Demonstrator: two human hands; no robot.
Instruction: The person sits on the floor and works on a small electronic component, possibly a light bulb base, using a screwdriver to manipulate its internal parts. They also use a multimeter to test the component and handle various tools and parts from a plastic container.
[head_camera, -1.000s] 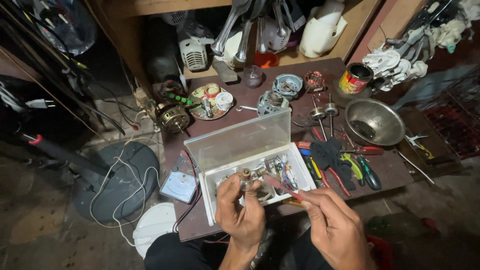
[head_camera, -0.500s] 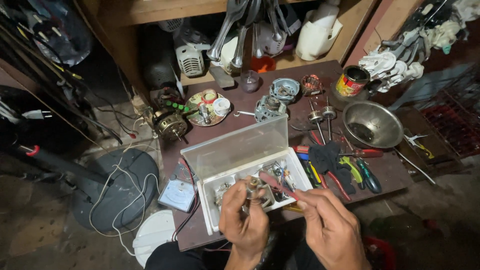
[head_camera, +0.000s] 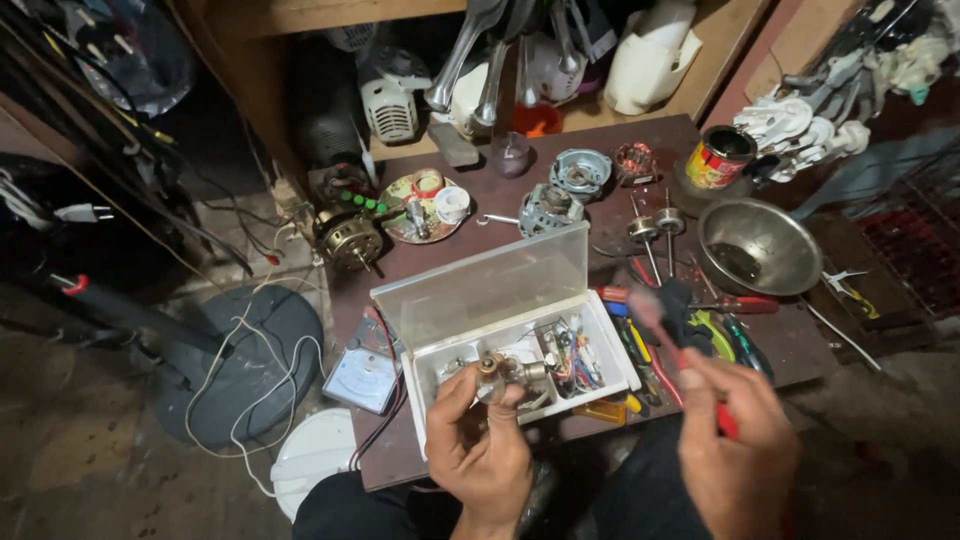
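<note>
Pinching small metal part (head_camera: 497, 370), axis sideways, left hand (head_camera: 485, 455); right hand (head_camera: 735, 450) clamps red-handled tool (head_camera: 680, 360).

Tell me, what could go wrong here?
1. The left hand pinches a small metal part over the open box; if it slips, it may get lost among the bits inside.
2. The right hand holds a red-handled tool, blurred here; its tip could poke the left fingers.
3. The box sits near the table edge and might get knocked off.
</note>
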